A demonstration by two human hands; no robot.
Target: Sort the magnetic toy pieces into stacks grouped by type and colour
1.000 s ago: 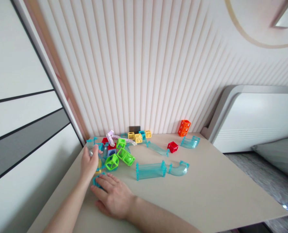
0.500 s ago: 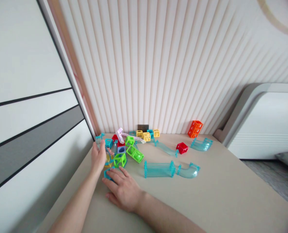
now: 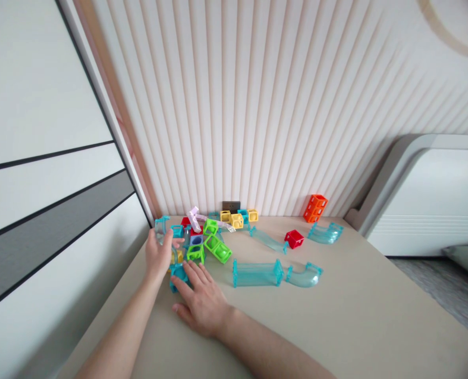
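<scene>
So the left hand [image 3: 158,257] is curled around a see-through blue plastic tube piece [image 3: 161,227] that pokes up past the thumb. Right hand's [image 3: 205,301] pretty much open, palm down, fingers a bit spread, not gripping anything, with a fingertip on the hollow blue plastic cube [image 3: 180,271] just ahead of it.
</scene>
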